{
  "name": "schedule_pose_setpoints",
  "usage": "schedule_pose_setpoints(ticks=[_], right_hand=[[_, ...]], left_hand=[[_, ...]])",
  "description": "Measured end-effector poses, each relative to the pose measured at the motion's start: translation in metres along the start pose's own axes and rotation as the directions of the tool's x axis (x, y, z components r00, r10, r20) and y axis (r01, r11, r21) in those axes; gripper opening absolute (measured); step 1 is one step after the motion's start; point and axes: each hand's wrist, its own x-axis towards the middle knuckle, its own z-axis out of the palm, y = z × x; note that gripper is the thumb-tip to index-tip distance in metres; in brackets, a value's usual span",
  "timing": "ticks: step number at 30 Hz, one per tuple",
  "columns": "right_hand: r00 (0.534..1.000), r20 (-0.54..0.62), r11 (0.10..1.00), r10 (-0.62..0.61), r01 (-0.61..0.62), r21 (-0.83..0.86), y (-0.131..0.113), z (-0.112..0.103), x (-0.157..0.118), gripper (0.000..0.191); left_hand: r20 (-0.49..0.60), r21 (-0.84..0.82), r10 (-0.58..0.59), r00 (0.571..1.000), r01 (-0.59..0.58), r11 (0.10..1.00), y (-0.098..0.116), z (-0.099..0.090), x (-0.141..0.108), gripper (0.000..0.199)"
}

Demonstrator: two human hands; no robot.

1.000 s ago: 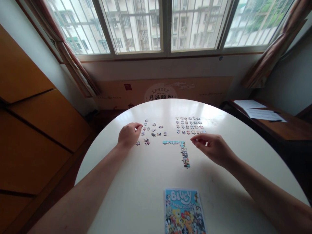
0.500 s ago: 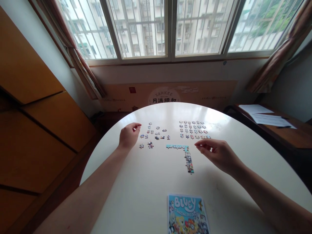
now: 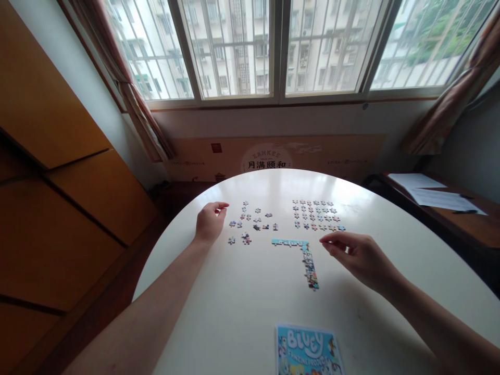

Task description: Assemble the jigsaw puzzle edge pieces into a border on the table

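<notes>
My left hand (image 3: 210, 223) rests at the left part of the white round table, thumb and fingertips pinched together; whatever may be between them is too small to make out. Just right of it lie several loose puzzle pieces (image 3: 246, 239). My right hand (image 3: 357, 252) hovers right of the joined puzzle strip (image 3: 310, 268), its thumb and fingers bent towards each other, and nothing can be made out at the tips. The strip forms a corner, with a blue top edge and a multicoloured right side. Behind it sit rows of separate pieces (image 3: 314, 214).
A blue picture sheet (image 3: 308, 351) reading BLUEY lies near the front of the table (image 3: 219, 323). At the right, a brown side table (image 3: 484, 224) holds papers (image 3: 441, 198) and pens. Windows and a printed box stand beyond the table.
The whole view has shifted, so the table and its items appear slightly lower and further right. Both hands keep nearly the same pose and place over the table.
</notes>
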Motion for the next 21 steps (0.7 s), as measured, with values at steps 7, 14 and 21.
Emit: schedule_pose_setpoints(ticks=[7,14,21], right_hand=[[0.999,0.000,0.999,0.033,-0.033,0.015,0.001,0.001,0.000,0.022],[0.999,-0.001,0.999,0.035,-0.035,0.023,0.001,-0.001,-0.001,0.023],[0.999,0.010,0.999,0.040,-0.040,0.031,0.002,0.000,-0.002,0.025]], left_hand=[[0.006,0.026,0.071,0.997,-0.071,0.997,0.001,0.001,0.000,0.024],[0.021,0.053,-0.030,0.999,0.029,0.998,-0.003,-0.003,0.001,0.025],[0.232,0.335,-0.156,0.960,0.072,0.939,-0.005,-0.022,0.005,0.023]])
